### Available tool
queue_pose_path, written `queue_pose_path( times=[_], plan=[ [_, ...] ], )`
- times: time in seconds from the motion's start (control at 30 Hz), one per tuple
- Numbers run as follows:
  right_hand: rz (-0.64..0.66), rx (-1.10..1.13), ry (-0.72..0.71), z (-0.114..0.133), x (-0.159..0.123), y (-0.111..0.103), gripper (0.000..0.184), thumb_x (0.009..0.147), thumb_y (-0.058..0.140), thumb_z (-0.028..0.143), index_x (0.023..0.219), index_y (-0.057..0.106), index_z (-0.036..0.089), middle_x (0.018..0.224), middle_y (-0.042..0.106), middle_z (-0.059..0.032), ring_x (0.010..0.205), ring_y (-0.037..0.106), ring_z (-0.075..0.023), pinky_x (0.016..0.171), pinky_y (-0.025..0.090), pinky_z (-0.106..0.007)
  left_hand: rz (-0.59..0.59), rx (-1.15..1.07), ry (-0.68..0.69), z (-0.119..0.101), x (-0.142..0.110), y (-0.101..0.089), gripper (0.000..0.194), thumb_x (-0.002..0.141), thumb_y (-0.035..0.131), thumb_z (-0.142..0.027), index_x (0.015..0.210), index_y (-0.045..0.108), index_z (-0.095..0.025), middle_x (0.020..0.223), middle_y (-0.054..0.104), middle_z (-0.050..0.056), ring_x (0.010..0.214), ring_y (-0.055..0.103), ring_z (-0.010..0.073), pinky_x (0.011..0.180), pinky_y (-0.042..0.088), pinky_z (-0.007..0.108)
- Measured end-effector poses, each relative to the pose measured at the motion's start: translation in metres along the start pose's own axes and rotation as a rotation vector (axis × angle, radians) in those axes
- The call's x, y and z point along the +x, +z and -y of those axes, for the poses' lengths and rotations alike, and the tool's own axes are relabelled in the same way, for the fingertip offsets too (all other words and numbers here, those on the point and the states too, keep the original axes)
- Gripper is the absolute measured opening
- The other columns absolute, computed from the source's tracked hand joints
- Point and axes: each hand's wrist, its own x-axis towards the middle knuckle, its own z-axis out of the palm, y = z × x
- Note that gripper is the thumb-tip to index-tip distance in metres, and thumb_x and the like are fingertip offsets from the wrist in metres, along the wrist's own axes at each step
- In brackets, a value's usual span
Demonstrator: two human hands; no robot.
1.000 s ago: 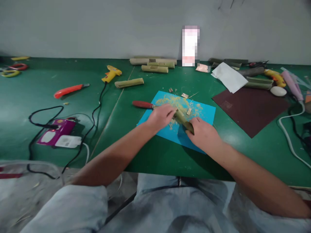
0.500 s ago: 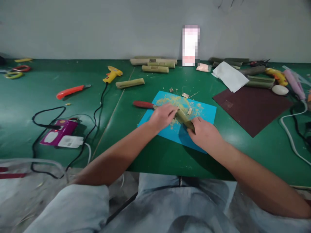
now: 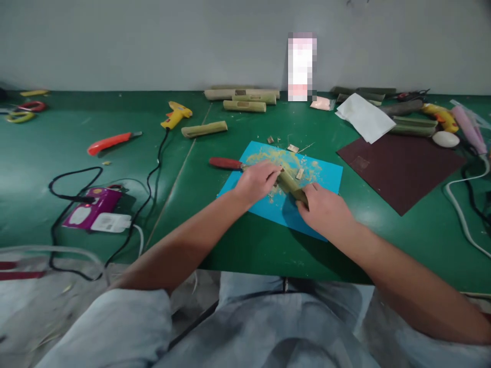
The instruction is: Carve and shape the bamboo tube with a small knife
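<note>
A green bamboo tube (image 3: 291, 185) lies slantwise between my hands over a blue sheet (image 3: 326, 179). My left hand (image 3: 260, 180) is closed on its far left end, and my right hand (image 3: 325, 205) wraps round the near right end. Pale shavings and a small wood chip (image 3: 299, 174) are scattered on the sheet. Left of my left hand, a tool's red handle (image 3: 225, 163) sticks out over the sheet's edge; its other end is hidden behind that hand.
Several cut bamboo pieces (image 3: 244, 106) lie along the wall. To the left are a yellow glue gun (image 3: 176, 115), an orange utility knife (image 3: 111, 142) and a purple power strip (image 3: 94, 207) with cords. A brown sheet (image 3: 401, 171) and white paper (image 3: 364, 118) lie on the right.
The view has shifted very slightly. Both hands keep their hold on the bamboo tube, which stays in nearly the same place.
</note>
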Motion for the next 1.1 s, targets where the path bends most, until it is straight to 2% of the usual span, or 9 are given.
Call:
queue_pose_path(
  times=[0.13,0.27,0.37,0.5,0.63,0.73,0.87,0.97,1.1],
  plan=[
    [0.008,-0.024,-0.018,-0.0001,0.0,-0.0012,0.023,0.098,0.046,0.03,0.107,0.061,0.015,0.108,0.069,-0.0125,0.094,0.068,-0.0246,0.066,0.043,-0.032,0.098,-0.04,0.063,0.0006,-0.0003,0.0012,0.031,0.104,0.042,-0.03,0.104,0.07,-0.018,0.089,0.069,0.007,0.085,0.065,0.0184,0.076,0.054,0.031],
    [0.004,-0.02,-0.004,0.0001,0.0,-0.0024,0.024,0.099,0.045,0.03,0.107,0.061,0.015,0.109,0.069,-0.0121,0.094,0.068,-0.0249,0.067,0.044,-0.033,-0.002,0.038,-0.022,0.0032,-0.0009,-0.0001,0.032,0.104,0.041,-0.03,0.101,0.07,-0.015,0.087,0.068,0.008,0.084,0.065,0.0193,0.078,0.055,0.033],
    [0.016,-0.024,-0.016,-0.0004,-0.0004,-0.0029,0.024,0.098,0.045,0.03,0.107,0.061,0.015,0.108,0.069,-0.0125,0.094,0.068,-0.0251,0.067,0.044,-0.033,0.124,0.028,0.018,0.0024,-0.0007,-0.0017,0.031,0.104,0.04,-0.03,0.108,0.069,-0.019,0.091,0.068,0.005,0.087,0.066,0.0175,0.076,0.055,0.03],
    [0.01,-0.011,-0.009,-0.0008,-0.001,-0.0029,0.025,0.099,0.044,0.03,0.107,0.062,0.015,0.108,0.069,-0.0125,0.094,0.068,-0.0246,0.068,0.044,-0.033,0.004,0.081,-0.041,0.0005,0.0003,-0.0025,0.033,0.104,0.041,-0.028,0.095,0.069,-0.015,0.083,0.066,0.006,0.082,0.064,0.0181,0.077,0.054,0.031],
    [0.016,-0.017,-0.021,-0.0006,-0.0008,-0.0026,0.025,0.098,0.044,0.03,0.107,0.062,0.015,0.108,0.069,-0.0128,0.095,0.068,-0.0251,0.068,0.044,-0.033,0.099,0.016,0.072,0.0001,-0.0007,-0.0024,0.032,0.105,0.04,-0.029,0.107,0.07,-0.016,0.092,0.069,0.007,0.087,0.065,0.0182,0.077,0.054,0.03],
    [0.012,-0.013,-0.01,-0.0006,-0.0005,-0.0023,0.026,0.099,0.043,0.03,0.107,0.062,0.015,0.108,0.068,-0.0126,0.094,0.068,-0.0243,0.067,0.044,-0.033,-0.008,0.048,-0.018,0.0019,-0.0012,-0.003,0.034,0.104,0.041,-0.03,0.099,0.07,-0.014,0.087,0.068,0.008,0.084,0.065,0.0186,0.08,0.055,0.032],
    [0.01,-0.012,-0.021,-0.0011,-0.0005,-0.0008,0.025,0.098,0.044,0.029,0.107,0.062,0.014,0.108,0.068,-0.0125,0.094,0.067,-0.0241,0.068,0.043,-0.033,0.12,0.001,0.047,0.0016,-0.0013,-0.0027,0.033,0.105,0.039,-0.032,0.107,0.07,-0.018,0.093,0.069,0.008,0.088,0.066,0.0188,0.078,0.055,0.031],
    [-0.001,-0.004,-0.012,-0.0015,-0.0007,0.0006,0.026,0.098,0.043,0.03,0.107,0.062,0.015,0.108,0.068,-0.0122,0.092,0.067,-0.0237,0.068,0.043,-0.033,0.015,0.048,-0.018,0.0006,0.0001,-0.0027,0.036,0.105,0.039,-0.032,0.102,0.07,-0.015,0.087,0.068,0.008,0.085,0.065,0.0193,0.077,0.055,0.032],
    [-0.003,-0.023,-0.017,-0.0016,-0.0007,0.0004,0.025,0.097,0.045,0.03,0.106,0.062,0.015,0.107,0.068,-0.012,0.092,0.067,-0.0244,0.066,0.042,-0.033,0.13,-0.009,0.047,-0.0002,0.0006,-0.0026,0.034,0.105,0.039,-0.033,0.106,0.07,-0.019,0.087,0.068,0.006,0.085,0.065,0.0181,0.076,0.055,0.031]
  ],
)
